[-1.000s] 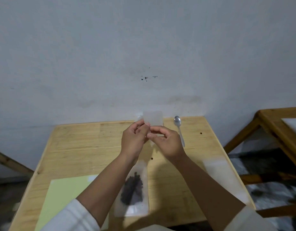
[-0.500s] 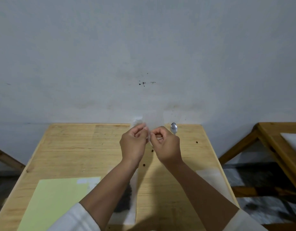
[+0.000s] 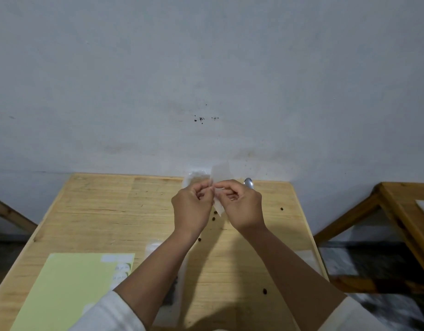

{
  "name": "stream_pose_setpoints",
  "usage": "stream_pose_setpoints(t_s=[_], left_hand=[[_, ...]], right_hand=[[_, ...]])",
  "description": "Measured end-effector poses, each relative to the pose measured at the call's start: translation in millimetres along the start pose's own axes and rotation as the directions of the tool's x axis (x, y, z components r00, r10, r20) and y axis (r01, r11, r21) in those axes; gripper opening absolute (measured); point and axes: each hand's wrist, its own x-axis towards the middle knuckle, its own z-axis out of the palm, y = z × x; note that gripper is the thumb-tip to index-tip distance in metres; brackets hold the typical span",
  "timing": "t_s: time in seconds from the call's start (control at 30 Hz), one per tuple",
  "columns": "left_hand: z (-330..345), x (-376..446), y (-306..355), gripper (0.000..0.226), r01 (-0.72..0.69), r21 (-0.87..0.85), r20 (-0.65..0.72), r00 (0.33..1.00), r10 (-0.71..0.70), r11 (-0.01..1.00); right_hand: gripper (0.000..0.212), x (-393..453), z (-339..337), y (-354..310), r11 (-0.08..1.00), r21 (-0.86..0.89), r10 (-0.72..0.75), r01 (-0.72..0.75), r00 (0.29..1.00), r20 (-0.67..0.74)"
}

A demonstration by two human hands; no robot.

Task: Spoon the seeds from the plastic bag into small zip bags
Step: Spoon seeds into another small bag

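Left hand: the left hand [image 3: 192, 209] is raised over the far half of the bench [image 3: 91, 211], fingers curled, thumb and forefinger pinching one edge of the small zip bag [image 3: 221, 174].
Right hand: the right hand [image 3: 242, 206] pinches the opposite side of the same bag, fingers curled in tight. My guess is the two pinches are working the mouth apart so a spoonful can go in.
Zip bag: clear and seemingly empty, held in the air between the two hands. Its long axis runs roughly up and down, tilted a little, one end poking above the knuckles and the other hanging below. Which end is the zip I cannot tell.
Spoon: the spoon [image 3: 248, 183] lies on the bench just behind the right hand, bowl toward the wall, handy for that hand.
Seed bag: the plastic bag [image 3: 174, 292] with dark seeds lies near the front edge, mostly hidden under the left forearm.
Loose seeds: stray seeds [image 3: 214, 218] dot the wood.
Paper: a green sheet [image 3: 63, 290] sits front left.
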Motion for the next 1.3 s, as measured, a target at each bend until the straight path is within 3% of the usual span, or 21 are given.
stream_pose_setpoints(t_s=[0.2,0.33,0.47,0.57,0.7,0.8,0.87,0.97,1.03,1.17,1.3], left_hand=[[4,3,5,0.016,-0.143,0.180,-0.043,0.987,0.153,0.973],[-10,13,3,0.019,-0.097,0.198,-0.144,0.981,0.127,0.975],[-17,18,2,0.020,-0.144,0.183,0.018,0.990,0.143,0.973],[-20,13,-5,0.047,-0.139,0.049,0.258,0.958,0.122,0.989],[-26,13,-22,0.112,-0.288,0.221,0.453,0.876,0.163,0.932],[-25,17,-28,0.132,-0.436,0.266,0.519,0.816,0.254,0.860],[-25,19,-30,0.128,-0.455,0.293,0.485,0.829,0.280,0.841],[-29,22,-35,0.112,-0.500,0.318,0.372,0.847,0.380,0.805],[-31,21,-36,0.101,-0.503,0.302,0.326,0.853,0.408,0.810],[-36,18,-47,0.095,-0.401,0.301,0.232,0.911,0.342,0.865],[-43,16,-61,0.099,-0.298,0.328,0.149,0.953,0.262,0.896]], right_hand=[[0.012,4,-1,1,0.999,0.005,0.052,-0.052,0.998,-0.046],[0.014,9,-8,10,0.997,0.011,0.082,-0.081,0.992,-0.095],[0.019,16,-10,7,0.990,0.051,0.131,-0.133,0.991,0.034],[0.023,18,-10,4,0.990,0.064,0.125,-0.129,0.990,0.065],[0.023,15,-12,-2,0.989,0.087,0.109,-0.122,0.984,0.143],[0.021,12,-11,-7,0.992,0.085,0.070,-0.096,0.960,0.270],[0.021,12,-9,-7,0.996,0.065,0.031,-0.054,0.952,0.305],[0.018,14,-5,-4,0.998,-0.060,-0.021,0.036,0.974,0.227],[0.018,13,-2,-2,0.999,-0.040,-0.028,0.036,0.980,0.198],[0.017,15,3,21,0.981,0.126,0.122,-0.146,0.975,0.184],[0.016,19,-10,78,0.919,-0.134,0.360,-0.371,0.928,-0.101]])
